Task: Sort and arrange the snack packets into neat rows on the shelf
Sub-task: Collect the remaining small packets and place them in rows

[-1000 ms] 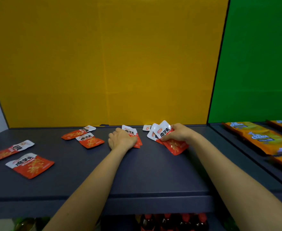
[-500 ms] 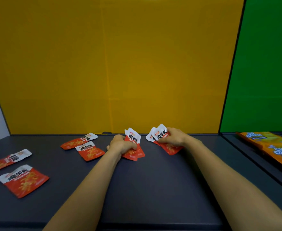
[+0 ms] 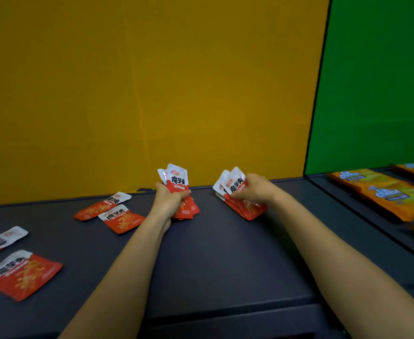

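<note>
Lifted since before, the left hand (image 3: 168,201) grips a packet bunch (image 3: 178,183) upright, white ends up before the yellow wall (image 3: 152,94); the right hand (image 3: 256,189) clamps another bunch (image 3: 235,185), tilted leftward.

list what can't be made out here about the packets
Head view only.
1. Count of packets in the left bunch: overlapped, covered by the left hand.
2. Count in the right bunch: same, under the right hand.
3. Long packet at far left: cut by the frame edge.
4. Orange packets: print blurred.

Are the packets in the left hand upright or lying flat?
Upright. The left hand grips the packets near their middle, with their white tops pointing up.
</note>
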A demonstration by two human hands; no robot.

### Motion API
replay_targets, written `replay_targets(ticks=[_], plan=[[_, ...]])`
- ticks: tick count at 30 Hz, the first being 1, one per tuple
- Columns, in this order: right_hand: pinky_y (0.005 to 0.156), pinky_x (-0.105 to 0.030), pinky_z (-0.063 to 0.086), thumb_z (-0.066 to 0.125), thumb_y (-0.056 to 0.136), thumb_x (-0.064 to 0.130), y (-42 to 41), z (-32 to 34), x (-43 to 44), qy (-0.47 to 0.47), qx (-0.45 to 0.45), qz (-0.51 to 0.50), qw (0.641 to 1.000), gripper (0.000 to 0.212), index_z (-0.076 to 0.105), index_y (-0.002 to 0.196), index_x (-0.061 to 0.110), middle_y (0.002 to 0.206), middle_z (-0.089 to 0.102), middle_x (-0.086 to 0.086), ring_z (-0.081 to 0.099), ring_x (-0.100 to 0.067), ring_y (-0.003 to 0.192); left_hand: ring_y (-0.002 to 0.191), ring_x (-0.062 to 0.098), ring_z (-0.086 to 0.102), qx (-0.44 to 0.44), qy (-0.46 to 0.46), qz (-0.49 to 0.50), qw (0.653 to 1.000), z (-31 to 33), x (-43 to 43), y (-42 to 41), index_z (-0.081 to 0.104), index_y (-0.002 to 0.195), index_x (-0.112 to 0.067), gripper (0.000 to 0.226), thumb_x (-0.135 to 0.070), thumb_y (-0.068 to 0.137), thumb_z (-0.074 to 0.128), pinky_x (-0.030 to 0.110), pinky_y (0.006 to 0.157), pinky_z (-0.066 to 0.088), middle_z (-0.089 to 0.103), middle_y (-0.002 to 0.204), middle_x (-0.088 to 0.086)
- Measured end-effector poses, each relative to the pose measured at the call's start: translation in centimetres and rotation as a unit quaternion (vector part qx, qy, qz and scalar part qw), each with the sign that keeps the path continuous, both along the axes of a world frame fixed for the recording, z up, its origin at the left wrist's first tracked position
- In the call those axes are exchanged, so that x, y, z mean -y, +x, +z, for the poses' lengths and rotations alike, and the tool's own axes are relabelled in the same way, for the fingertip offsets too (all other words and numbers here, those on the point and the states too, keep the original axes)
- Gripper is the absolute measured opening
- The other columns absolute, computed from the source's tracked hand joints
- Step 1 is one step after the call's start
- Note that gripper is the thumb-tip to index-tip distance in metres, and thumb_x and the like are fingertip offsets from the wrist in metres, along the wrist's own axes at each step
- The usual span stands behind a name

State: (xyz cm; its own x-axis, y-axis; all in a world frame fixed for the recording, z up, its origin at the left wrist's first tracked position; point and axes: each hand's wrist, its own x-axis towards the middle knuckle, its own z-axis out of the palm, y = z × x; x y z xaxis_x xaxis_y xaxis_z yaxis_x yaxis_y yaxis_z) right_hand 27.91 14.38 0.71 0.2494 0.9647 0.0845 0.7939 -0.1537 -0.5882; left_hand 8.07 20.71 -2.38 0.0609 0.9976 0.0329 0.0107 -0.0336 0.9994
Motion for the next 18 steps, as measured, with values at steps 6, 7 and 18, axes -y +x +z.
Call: replay_targets(ticks=[6, 7, 18], plan=[[0.094, -0.04, 0.046, 0.067, 0.081, 0.034, -1.0, 0.8, 9.6, 0.196, -0.154, -0.088, 0.965, 0.046, 0.049, 0.119, 0.014, 0.118, 0.061, -0.006, 0.058, -0.024, 0.111, 0.074, 0.013, 0.067, 0.047, 0.077, -0.141, 0.986, 3.8, 5.9, 2.5, 0.046, 0.125, -0.004, 0.041, 0.002, 0.086, 0.056, 0.022, 0.06, 0.056, 0.066, 0.092, 0.01], [0.095, -0.041, 0.047, 0.067, 0.081, 0.032, -0.9, 0.7, 11.5, 0.226, -0.189, -0.093, 0.951, 0.043, 0.049, 0.117, 0.017, 0.116, 0.063, -0.004, 0.059, -0.023, 0.108, 0.069, 0.009, 0.068, 0.058, 0.084, -0.169, 0.98, 4.5, 7.4, 3.0, 0.047, 0.125, -0.006, 0.039, 0.0, 0.087, 0.055, 0.018, 0.057, 0.056, 0.067, 0.09, 0.007], [0.062, -0.016, 0.054, 0.062, 0.086, 0.016, 5.5, -3.5, 34.7, 0.377, -0.334, -0.305, 0.808, 0.024, 0.057, 0.11, 0.02, 0.093, 0.068, 0.003, 0.066, -0.004, 0.074, 0.064, 0.009, 0.071, 0.068, 0.009, -0.433, 0.899, 3.0, 23.5, 12.7, 0.059, 0.104, -0.012, 0.018, -0.006, 0.088, 0.054, 0.02, 0.054, 0.055, 0.076, 0.075, 0.002]])
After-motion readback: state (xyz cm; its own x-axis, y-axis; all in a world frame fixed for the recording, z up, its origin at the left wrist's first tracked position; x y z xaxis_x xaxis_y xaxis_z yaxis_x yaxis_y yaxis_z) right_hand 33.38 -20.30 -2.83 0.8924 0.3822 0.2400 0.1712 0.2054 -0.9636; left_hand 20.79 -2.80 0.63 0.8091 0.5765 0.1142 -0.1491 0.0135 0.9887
